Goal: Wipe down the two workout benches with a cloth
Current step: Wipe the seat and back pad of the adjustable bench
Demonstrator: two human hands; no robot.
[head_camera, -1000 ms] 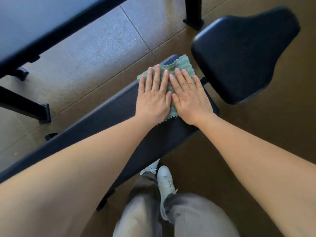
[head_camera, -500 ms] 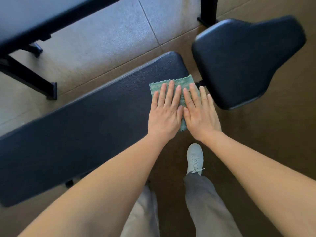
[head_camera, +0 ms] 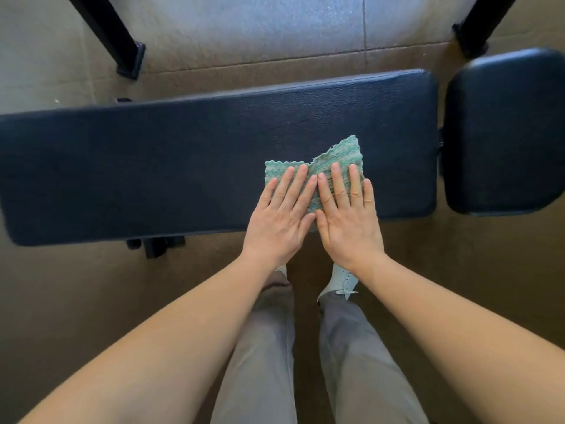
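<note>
A long black padded bench (head_camera: 153,166) lies across the view in front of me. Its separate seat pad (head_camera: 501,133) sits at the right end. A green cloth (head_camera: 336,157) rests on the long pad near its right end and front edge, its far right corner bunched up. My left hand (head_camera: 281,218) and my right hand (head_camera: 348,221) lie flat side by side on the cloth, fingers stretched out, pressing it onto the pad.
Black frame legs of another piece of equipment stand on the floor beyond the bench, one at the far left (head_camera: 107,32) and one at the far right (head_camera: 480,22). The bench's own foot (head_camera: 156,246) juts out under its front edge. My legs and shoes stand close to the bench.
Both hands have slid the cloth from the far edge near the seat pad toward the near edge and a little left along the long pad. My view has swung square to the bench.
</note>
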